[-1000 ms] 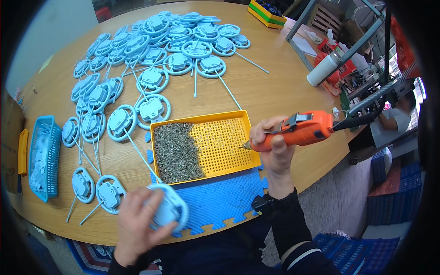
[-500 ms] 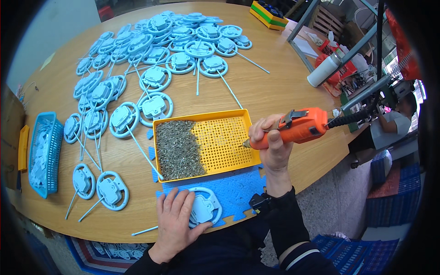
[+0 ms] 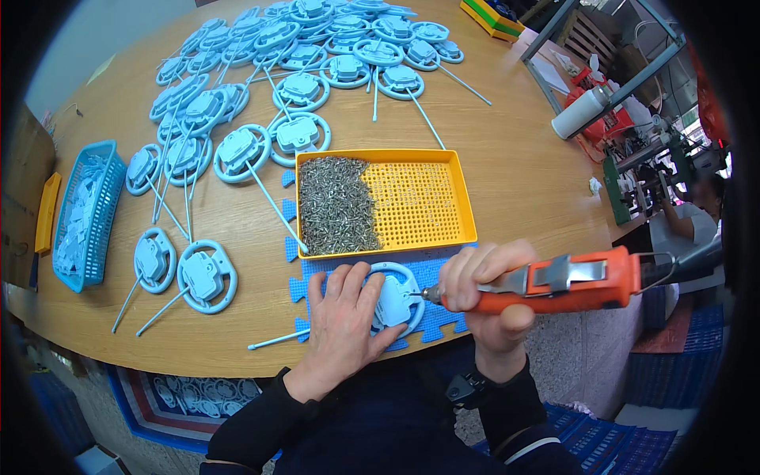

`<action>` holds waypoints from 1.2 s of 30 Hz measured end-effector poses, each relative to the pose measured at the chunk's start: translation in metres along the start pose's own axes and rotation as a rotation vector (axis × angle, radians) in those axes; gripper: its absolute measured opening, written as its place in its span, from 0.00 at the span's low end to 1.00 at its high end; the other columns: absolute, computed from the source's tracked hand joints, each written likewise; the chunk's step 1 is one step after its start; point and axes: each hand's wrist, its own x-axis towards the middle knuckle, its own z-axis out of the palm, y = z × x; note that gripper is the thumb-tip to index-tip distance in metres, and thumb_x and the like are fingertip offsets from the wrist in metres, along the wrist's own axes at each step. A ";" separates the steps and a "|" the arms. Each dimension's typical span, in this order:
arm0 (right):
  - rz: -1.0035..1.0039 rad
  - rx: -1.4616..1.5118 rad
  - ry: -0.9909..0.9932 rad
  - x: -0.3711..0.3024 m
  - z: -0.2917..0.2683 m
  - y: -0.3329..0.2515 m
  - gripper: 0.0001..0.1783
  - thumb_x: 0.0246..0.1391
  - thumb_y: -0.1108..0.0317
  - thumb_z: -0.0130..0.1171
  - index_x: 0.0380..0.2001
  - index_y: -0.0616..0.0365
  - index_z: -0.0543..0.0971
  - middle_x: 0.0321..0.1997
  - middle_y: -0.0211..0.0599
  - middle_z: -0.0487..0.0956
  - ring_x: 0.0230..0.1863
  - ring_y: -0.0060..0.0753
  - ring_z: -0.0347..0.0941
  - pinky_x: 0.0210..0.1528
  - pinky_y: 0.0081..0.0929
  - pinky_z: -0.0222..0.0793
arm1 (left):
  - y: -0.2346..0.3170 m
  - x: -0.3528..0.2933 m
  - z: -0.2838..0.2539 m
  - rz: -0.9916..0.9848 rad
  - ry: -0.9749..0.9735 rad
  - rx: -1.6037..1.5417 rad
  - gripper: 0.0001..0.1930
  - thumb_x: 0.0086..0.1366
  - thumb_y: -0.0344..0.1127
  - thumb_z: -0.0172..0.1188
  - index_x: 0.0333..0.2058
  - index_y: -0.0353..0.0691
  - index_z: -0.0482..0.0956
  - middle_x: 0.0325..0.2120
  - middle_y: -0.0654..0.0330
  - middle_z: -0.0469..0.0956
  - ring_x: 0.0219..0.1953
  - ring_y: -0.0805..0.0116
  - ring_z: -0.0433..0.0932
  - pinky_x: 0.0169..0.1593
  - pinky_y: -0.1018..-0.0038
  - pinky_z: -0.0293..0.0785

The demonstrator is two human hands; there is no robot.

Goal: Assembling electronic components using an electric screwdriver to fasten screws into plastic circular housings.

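A light-blue plastic wheel-shaped part [image 3: 393, 305] with a rod lies on a blue foam mat [image 3: 437, 318] at the table's near edge. My left hand [image 3: 340, 321] holds it down, fingers along its upper left and thumb at its lower rim. In my right hand [image 3: 492, 297] is an orange electric screwdriver [image 3: 574, 283], lying nearly level. Its bit points left over the right part of the wheel; whether a screw sits on the tip is too small to tell. Just beyond stands a yellow perforated tray [image 3: 423, 202], its left half heaped with small screws [image 3: 336, 210].
Many similar blue wheels [image 3: 297, 89] are piled at the far side, with several more on the left. A blue basket [image 3: 96, 214] of flat pale pieces stands far left. At right are a metal frame, a white bottle [image 3: 582, 112] and another person at work.
The screwdriver has moved from over the tray's right side down to the wheel under my left hand. The whole view has shifted, and the left hand still keeps hold of the wheel.
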 end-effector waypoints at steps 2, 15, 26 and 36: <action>0.008 -0.021 -0.006 -0.004 0.001 0.002 0.31 0.47 0.37 0.59 0.34 0.56 0.68 0.21 0.30 0.70 0.22 0.25 0.68 0.27 0.26 0.66 | 0.000 0.000 0.001 0.008 0.018 0.021 0.34 0.40 0.47 0.72 0.45 0.35 0.71 0.47 0.50 0.67 0.50 0.52 0.65 0.53 0.56 0.56; 0.012 -0.051 -0.097 -0.008 0.005 0.010 0.29 0.46 0.42 0.63 0.34 0.58 0.68 0.23 0.32 0.71 0.24 0.27 0.69 0.29 0.26 0.66 | 0.002 -0.001 0.002 -0.021 -0.007 0.028 0.35 0.41 0.46 0.72 0.47 0.35 0.71 0.47 0.51 0.67 0.52 0.53 0.64 0.55 0.54 0.55; 0.086 -0.034 -0.111 0.008 -0.005 0.012 0.30 0.47 0.39 0.61 0.35 0.57 0.68 0.21 0.32 0.71 0.23 0.26 0.68 0.27 0.26 0.66 | -0.003 -0.006 -0.013 -0.020 -0.016 0.048 0.34 0.41 0.45 0.71 0.46 0.35 0.71 0.47 0.50 0.67 0.52 0.52 0.64 0.54 0.54 0.55; -0.074 -0.137 0.188 0.046 -0.051 0.029 0.30 0.47 0.39 0.62 0.34 0.56 0.69 0.21 0.30 0.69 0.22 0.24 0.66 0.27 0.24 0.64 | -0.085 -0.054 -0.117 -0.303 0.238 0.327 0.39 0.45 0.44 0.69 0.55 0.33 0.66 0.52 0.47 0.65 0.56 0.49 0.62 0.59 0.58 0.56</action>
